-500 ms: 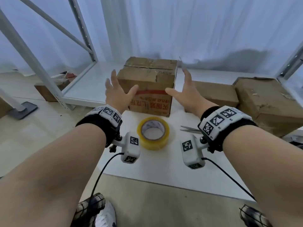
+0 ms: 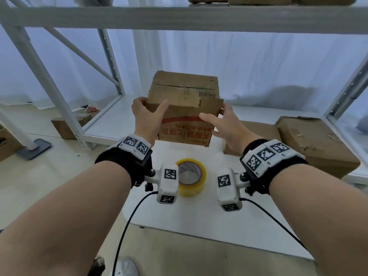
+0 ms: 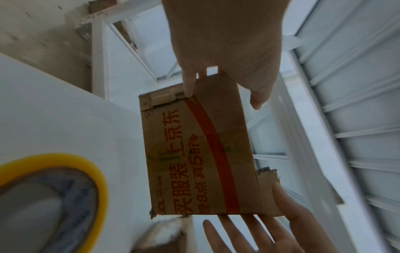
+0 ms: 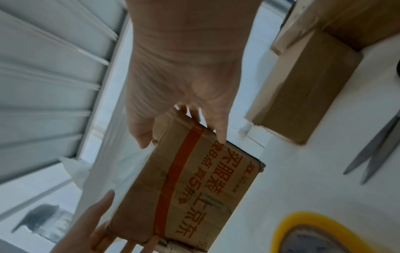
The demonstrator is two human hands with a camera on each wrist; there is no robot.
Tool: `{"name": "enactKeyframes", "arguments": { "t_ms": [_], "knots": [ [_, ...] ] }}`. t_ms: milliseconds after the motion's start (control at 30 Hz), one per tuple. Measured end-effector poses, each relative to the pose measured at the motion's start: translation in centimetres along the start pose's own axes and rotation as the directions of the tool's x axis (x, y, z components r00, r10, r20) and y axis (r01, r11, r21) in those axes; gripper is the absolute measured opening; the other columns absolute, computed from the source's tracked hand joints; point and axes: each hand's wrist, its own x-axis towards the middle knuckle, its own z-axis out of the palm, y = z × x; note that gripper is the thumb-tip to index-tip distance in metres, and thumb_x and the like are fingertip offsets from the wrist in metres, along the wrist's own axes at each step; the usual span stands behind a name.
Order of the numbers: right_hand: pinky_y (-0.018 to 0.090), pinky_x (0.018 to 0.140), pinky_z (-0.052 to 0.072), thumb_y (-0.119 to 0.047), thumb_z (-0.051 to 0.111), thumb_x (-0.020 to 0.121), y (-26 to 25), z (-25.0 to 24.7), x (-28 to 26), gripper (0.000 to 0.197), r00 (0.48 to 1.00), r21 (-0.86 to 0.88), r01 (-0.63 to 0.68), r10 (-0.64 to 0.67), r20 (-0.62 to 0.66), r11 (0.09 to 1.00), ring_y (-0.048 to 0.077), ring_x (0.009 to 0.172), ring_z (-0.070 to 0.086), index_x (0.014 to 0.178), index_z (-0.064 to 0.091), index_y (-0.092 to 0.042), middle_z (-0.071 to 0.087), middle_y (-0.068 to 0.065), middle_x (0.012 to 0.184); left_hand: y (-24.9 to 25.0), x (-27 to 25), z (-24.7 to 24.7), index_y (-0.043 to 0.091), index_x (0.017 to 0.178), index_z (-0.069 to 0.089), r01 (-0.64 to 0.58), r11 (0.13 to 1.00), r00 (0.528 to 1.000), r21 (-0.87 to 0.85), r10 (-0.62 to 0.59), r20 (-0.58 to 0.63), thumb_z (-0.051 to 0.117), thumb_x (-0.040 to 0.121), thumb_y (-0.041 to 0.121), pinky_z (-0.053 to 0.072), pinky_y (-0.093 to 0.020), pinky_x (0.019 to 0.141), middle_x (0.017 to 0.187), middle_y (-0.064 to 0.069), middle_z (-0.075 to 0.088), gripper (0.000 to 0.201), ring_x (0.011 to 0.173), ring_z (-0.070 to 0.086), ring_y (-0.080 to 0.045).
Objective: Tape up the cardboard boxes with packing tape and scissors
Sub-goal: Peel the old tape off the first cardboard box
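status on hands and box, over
Left hand and right hand grip brown cardboard box with red print by its sides. Yellow packing tape roll, metal scissors untouched on white table. Nothing blocking.

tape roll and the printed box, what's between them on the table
Only bare white tabletop separates the tape roll from the box; the head view shows it best.

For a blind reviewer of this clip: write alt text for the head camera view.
The left hand and right hand grip a worn cardboard box by its sides at the far edge of a white table. A yellow tape roll lies flat between the wrists; more boxes sit at right in a white metal rack.
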Motion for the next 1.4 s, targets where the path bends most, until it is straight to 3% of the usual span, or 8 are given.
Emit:
{"name": "enactKeyframes", "arguments": {
  "t_ms": [133, 233, 367, 567, 767, 1000, 1133, 1400],
  "knots": [
    [0.028, 0.079, 0.049, -0.035, 0.067, 0.089, -3.3, -2.6, -4.1, 0.053, 0.991, -0.023, 0.038, -0.041, -0.128, 0.999, 0.009, 0.102, 0.056, 0.125, 0.033, -0.015, 0.053, 0.0, 0.116, 4.4, -2.8, 0.5, 0.019, 0.111, 0.035, -0.086, 0.995, 0.996, -0.043, 0.087, 0.022, 0.067, 0.072, 0.053, 0.053, -0.043, 0.09, 0.123, -0.008, 0.038, 0.061, 0.108, 0.053, -0.022],
    [0.023, 0.068, 0.053, -0.038, 0.063, 0.091, -4.6, -5.2, -8.2, 0.05, 0.973, -0.01, 0.036, -0.037, -0.23, 0.999, 0.008, 0.097, 0.058, 0.121, 0.033, -0.013, 0.053, 0.0, 0.108, 7.2, -5.8, 1.3, 0.016, 0.117, 0.043, -0.096, 0.995, 0.991, 0.012, 0.094, 0.097, 0.061, 0.072, 0.059, 0.05, -0.042, 0.095, 0.119, -0.003, 0.034, 0.065, 0.106, 0.052, -0.019],
    [0.042, 0.089, 0.053, -0.046, 0.062, 0.088, -4.6, -8.3, -13.5, 0.051, 0.938, 0.015, -0.029, 0.033, -0.346, 0.999, 0.013, 0.096, 0.059, 0.117, 0.035, -0.015, 0.055, 0.001, 0.105, 8.6, -10.9, 2.8, 0.014, 0.129, 0.046, -0.05, 0.991, 0.972, 0.124, 0.02, 0.235, 0.057, 0.073, 0.058, 0.049, -0.046, 0.096, 0.116, -0.002, 0.029, 0.073, 0.106, 0.05, -0.027],
    [0.047, 0.077, 0.058, -0.056, 0.069, 0.074, -2.4, -11.9, -20.5, 0.081, 0.886, -0.018, -0.149, 0.125, -0.446, 0.989, 0.026, 0.096, 0.065, 0.133, 0.033, -0.012, 0.059, 0.009, 0.11, 7.6, -18.7, 4.7, 0.015, 0.133, 0.042, 0.071, 0.975, 0.927, 0.212, -0.143, 0.346, 0.054, 0.064, 0.059, 0.051, -0.049, 0.092, 0.119, -0.003, 0.031, 0.082, 0.109, 0.051, -0.033],
    [0.042, 0.074, 0.059, -0.068, 0.059, 0.075, 0.9, -11.8, -22.5, 0.084, 0.911, -0.155, -0.305, 0.24, -0.335, 0.94, 0.027, 0.092, 0.067, 0.131, 0.042, -0.008, 0.064, 0.01, 0.108, 3.4, -20.9, 3.6, 0.018, 0.125, 0.042, 0.197, 0.896, 0.878, 0.398, -0.342, 0.334, 0.056, 0.049, 0.068, 0.054, -0.049, 0.085, 0.124, -0.008, 0.038, 0.092, 0.111, 0.048, -0.036],
    [0.028, 0.053, 0.053, -0.065, 0.046, 0.088, 2.2, -10.6, -19.8, 0.073, 0.931, -0.328, -0.315, 0.223, -0.29, 0.891, 0.025, 0.089, 0.066, 0.133, 0.037, -0.009, 0.056, 0.009, 0.121, 2.0, -17.7, 3.0, 0.005, 0.131, 0.038, -0.023, 0.783, 0.898, 0.622, -0.258, 0.358, 0.058, 0.086, 0.053, 0.047, -0.047, 0.096, 0.129, -0.017, 0.04, 0.069, 0.113, 0.05, -0.036],
    [0.032, 0.054, 0.057, -0.05, 0.053, 0.093, 2.2, -11.2, -17.5, 0.06, 0.924, -0.364, -0.365, 0.284, -0.258, 0.857, 0.025, 0.076, 0.069, 0.129, 0.038, -0.004, 0.062, 0.013, 0.105, 2.7, -15.4, 3.9, 0.005, 0.137, 0.034, -0.198, 0.672, 0.867, 0.714, -0.219, 0.447, 0.054, 0.086, 0.059, 0.041, -0.049, 0.101, 0.134, -0.017, 0.041, 0.077, 0.119, 0.048, -0.035],
    [0.036, 0.067, 0.061, -0.036, 0.063, 0.092, 1.2, -11.7, -15.3, 0.039, 0.912, -0.327, -0.407, 0.358, -0.202, 0.853, 0.025, 0.087, 0.068, 0.115, 0.041, -0.014, 0.061, 0.009, 0.106, 3.6, -12.4, 5.7, 0.01, 0.143, 0.027, -0.295, 0.593, 0.807, 0.749, -0.266, 0.528, 0.052, 0.076, 0.075, 0.043, -0.046, 0.1, 0.135, -0.018, 0.037, 0.097, 0.121, 0.046, -0.037]
  ]
}}
